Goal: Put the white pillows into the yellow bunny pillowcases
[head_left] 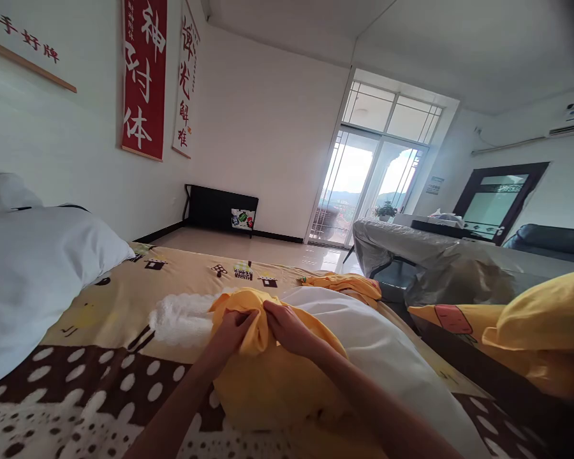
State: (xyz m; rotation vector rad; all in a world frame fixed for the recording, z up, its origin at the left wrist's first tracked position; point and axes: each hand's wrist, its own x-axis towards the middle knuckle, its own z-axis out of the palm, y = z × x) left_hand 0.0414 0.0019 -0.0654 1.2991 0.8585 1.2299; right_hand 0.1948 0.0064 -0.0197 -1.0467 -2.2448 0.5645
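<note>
A yellow pillowcase (272, 389) is bunched up between my two hands, over a bed with a patterned cover. My left hand (234, 328) pinches a gathered fold of the cloth. Close beside it, my right hand (289, 325) grips the same bunched part, fingers closed. A white pillow (382, 350) lies just to the right, and the yellow cloth overlaps its near left side. How far the pillow sits inside the cloth is hidden.
Another white pillow (52, 261) rests at the left. More yellow cloth (344, 285) lies at the bed's far edge. A yellow pillow (545, 319) is at the right. Beyond stand a plastic-covered table (397, 242), a black folded frame (210, 207) and glass doors (349, 178).
</note>
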